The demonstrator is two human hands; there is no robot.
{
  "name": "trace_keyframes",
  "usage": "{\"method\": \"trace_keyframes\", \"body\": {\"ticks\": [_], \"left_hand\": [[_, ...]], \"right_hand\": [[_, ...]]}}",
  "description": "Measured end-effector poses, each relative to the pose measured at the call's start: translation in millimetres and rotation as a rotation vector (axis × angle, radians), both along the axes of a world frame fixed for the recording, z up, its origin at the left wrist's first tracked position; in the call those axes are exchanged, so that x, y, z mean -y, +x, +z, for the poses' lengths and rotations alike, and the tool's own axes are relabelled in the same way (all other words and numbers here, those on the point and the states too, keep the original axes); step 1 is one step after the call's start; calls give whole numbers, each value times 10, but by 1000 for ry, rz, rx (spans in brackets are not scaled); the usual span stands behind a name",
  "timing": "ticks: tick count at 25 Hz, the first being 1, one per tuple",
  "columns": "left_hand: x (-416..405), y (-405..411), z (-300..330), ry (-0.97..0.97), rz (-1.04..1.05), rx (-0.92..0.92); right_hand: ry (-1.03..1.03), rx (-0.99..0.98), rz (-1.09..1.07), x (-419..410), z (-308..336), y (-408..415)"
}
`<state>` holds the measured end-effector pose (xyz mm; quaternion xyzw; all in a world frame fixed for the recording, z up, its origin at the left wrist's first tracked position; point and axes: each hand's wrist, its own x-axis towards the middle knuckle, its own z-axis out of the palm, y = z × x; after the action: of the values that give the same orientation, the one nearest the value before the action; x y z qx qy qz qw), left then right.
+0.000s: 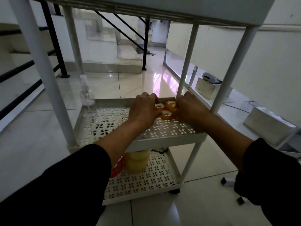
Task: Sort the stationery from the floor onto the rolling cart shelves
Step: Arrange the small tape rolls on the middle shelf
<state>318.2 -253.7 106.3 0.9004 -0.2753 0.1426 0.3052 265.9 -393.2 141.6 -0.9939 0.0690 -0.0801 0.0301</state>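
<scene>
On the white perforated middle cart shelf, small amber tape rolls are cupped between both hands, fingers curled around them, seemingly being grouped together.

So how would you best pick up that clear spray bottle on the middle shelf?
Grip the spray bottle round its body, coming from the front or right. It stands upright in the shelf's far-left corner, with a cart post close on its left.
</scene>
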Motion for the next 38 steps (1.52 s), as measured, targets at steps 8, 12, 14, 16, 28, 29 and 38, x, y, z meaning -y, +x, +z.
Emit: {"method": "trace_keyframes", "body": {"ticks": [8,12,14,16,28,29,38], "left_hand": [[94,-27,-44,70,-7,-78],[86,-31,-46,85,-17,-87],[86,-25,-48,92,-22,-92],[84,-16,-58,94,-20,-95],[96,-16,-65,100,-28,-107],[94,-18,-59,103,-30,-111],[59,-187,107,119,-11,-119]], "right_hand": [[-55,-16,-18,-31,-12,-58],[-106,7,-31,-27,-100,-28],[-142,30,-29,6,-115,-20],[-158,33,-25,17,-128,-25],[-149,39,-60,-100,-69,-137],[-137,37,-60,-114,-46,-152],[-77,33,-77,-213,34,-253]]}}
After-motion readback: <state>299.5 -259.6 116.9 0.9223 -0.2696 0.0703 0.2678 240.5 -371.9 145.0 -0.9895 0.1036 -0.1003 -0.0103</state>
